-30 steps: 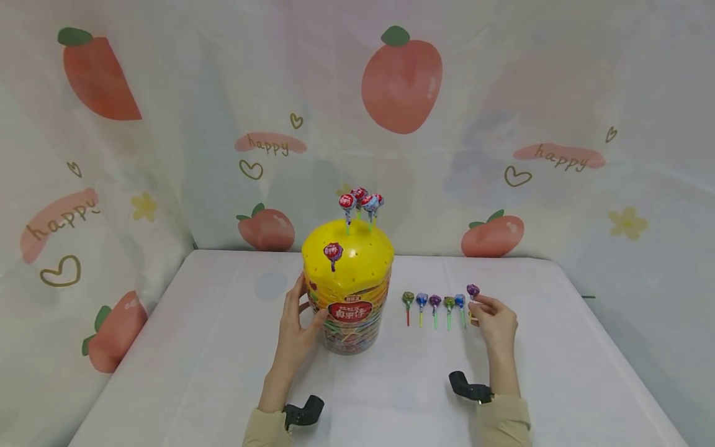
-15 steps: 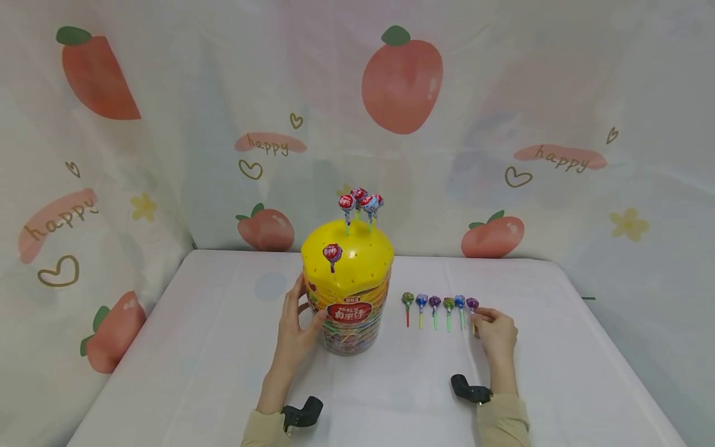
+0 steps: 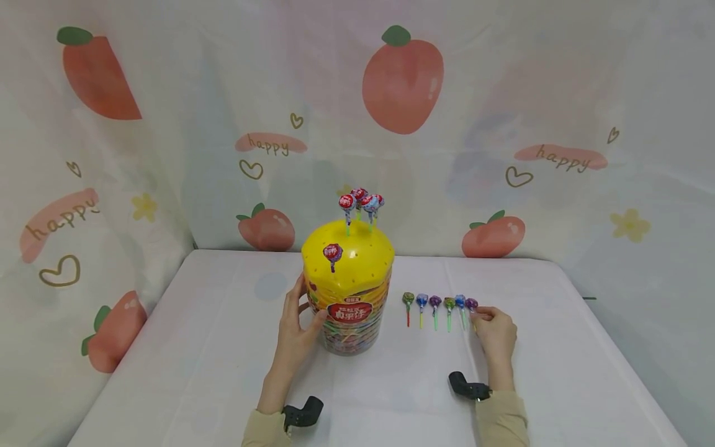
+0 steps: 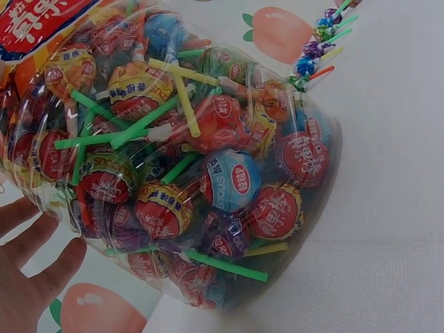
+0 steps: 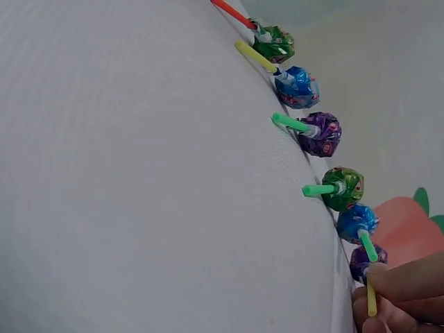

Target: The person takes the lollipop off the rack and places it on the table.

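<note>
A big clear candy jar with a yellow lid stands upright on the table, packed with wrapped lollipops. My left hand rests against the jar's left side, thumb toward the front and fingers touching the wall. To the jar's right, several lollipops lie side by side in a row, among them a green-wrapped lollipop and a blue-wrapped lollipop. At the row's right end my right hand pinches the yellow stick of a purple lollipop, whose head lies close beside the blue one.
Several red-and-blue lollipops stand upright in the lid's back part. Another red lollipop sticks up nearer the lid's front. A white cloth covers the table, and a fruit-print curtain hangs behind it.
My right hand has lowered the purple lollipop toward the table and nudged it slightly left against the row's end. The left hand and the jar have not moved.
</note>
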`<action>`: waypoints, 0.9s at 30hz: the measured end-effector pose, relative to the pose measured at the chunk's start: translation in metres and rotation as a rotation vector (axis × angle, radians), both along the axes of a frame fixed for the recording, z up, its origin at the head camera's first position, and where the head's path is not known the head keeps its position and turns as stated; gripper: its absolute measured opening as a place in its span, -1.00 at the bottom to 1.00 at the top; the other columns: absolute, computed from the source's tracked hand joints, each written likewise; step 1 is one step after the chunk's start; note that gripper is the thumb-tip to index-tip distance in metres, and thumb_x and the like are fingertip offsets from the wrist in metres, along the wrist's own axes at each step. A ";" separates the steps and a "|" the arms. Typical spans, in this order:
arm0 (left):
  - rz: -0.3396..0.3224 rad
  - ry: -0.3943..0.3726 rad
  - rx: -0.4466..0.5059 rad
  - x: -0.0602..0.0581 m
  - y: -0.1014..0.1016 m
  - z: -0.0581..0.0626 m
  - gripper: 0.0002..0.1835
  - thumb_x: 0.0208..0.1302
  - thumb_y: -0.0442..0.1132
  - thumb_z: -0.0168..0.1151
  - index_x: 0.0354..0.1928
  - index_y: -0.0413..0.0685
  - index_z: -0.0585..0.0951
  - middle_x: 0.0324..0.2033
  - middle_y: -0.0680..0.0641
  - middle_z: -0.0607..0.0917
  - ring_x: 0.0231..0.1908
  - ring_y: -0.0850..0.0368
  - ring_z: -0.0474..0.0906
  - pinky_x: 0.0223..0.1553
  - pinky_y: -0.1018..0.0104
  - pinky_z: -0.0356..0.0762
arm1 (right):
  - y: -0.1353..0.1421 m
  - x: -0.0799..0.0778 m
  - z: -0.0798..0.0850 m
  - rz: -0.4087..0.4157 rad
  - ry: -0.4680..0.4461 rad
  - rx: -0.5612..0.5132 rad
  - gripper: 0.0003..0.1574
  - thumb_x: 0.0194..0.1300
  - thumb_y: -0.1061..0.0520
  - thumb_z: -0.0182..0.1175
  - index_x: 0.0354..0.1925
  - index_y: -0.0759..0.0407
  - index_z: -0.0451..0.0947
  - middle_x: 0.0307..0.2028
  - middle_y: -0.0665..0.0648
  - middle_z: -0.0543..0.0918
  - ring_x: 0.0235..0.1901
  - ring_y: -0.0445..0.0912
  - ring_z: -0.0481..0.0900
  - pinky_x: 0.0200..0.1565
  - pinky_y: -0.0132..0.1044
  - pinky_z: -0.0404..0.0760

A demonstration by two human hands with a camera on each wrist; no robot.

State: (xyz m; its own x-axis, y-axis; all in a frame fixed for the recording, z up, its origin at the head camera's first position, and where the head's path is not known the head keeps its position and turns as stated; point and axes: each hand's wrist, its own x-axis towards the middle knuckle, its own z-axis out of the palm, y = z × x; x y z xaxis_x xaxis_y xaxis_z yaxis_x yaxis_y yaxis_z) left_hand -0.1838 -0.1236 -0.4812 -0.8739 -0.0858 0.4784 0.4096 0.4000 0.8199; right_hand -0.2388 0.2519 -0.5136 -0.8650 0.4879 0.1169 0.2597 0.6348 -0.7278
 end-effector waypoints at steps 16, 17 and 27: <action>0.002 -0.001 -0.001 0.000 -0.001 0.000 -0.15 0.26 -0.11 0.26 0.50 0.31 0.02 0.28 -0.09 0.37 0.29 -0.02 0.30 0.22 -0.15 0.44 | 0.001 0.006 0.007 -0.006 -0.061 0.045 -0.60 0.27 0.04 0.18 -0.09 0.34 0.59 -0.26 0.39 0.67 -0.29 0.23 0.57 -0.38 -0.11 0.37; 0.002 -0.003 0.000 0.000 -0.001 0.000 -0.15 0.26 -0.12 0.26 0.50 0.30 0.02 0.28 -0.09 0.37 0.29 -0.02 0.30 0.23 -0.15 0.44 | 0.002 0.007 0.009 -0.009 -0.055 0.046 -0.60 0.27 0.03 0.18 -0.09 0.34 0.59 -0.27 0.39 0.66 -0.30 0.22 0.57 -0.38 -0.13 0.36; -0.001 -0.017 0.011 0.001 0.000 0.001 -0.15 0.26 -0.12 0.26 0.50 0.29 0.03 0.30 -0.10 0.36 0.31 -0.05 0.29 0.24 -0.15 0.43 | -0.003 0.014 0.034 -0.002 0.004 0.047 -0.62 0.32 0.03 0.15 -0.09 0.31 0.61 -0.29 0.34 0.67 -0.32 0.14 0.56 -0.37 -0.21 0.31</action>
